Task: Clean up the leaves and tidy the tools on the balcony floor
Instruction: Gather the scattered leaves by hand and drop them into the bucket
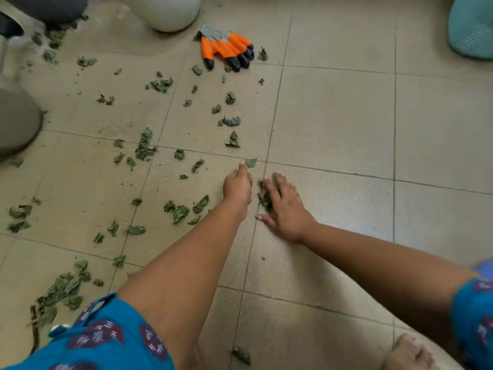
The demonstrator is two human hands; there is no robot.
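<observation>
Dry green leaves (pixel 145 145) lie scattered over the beige tiled floor (pixel 333 116), mostly on the left half. My left hand (pixel 238 186) reaches forward with fingers extended, its fingertip beside a single leaf (pixel 251 162). Flat on the floor beside it, my right hand (pixel 284 206) has its fingers spread over a small heap of leaves (pixel 264 197). An orange gardening glove with black claw tips (pixel 228 50) lies farther ahead. A larger clump of leaves with a twig (pixel 60 292) sits at the lower left.
A white pot (pixel 168 12) stands at the top centre and a grey-brown pot (pixel 16 124) at the left edge. A teal knitted cushion (pixel 470 30) is at the top right. My bare foot (pixel 408 353) shows at the bottom right.
</observation>
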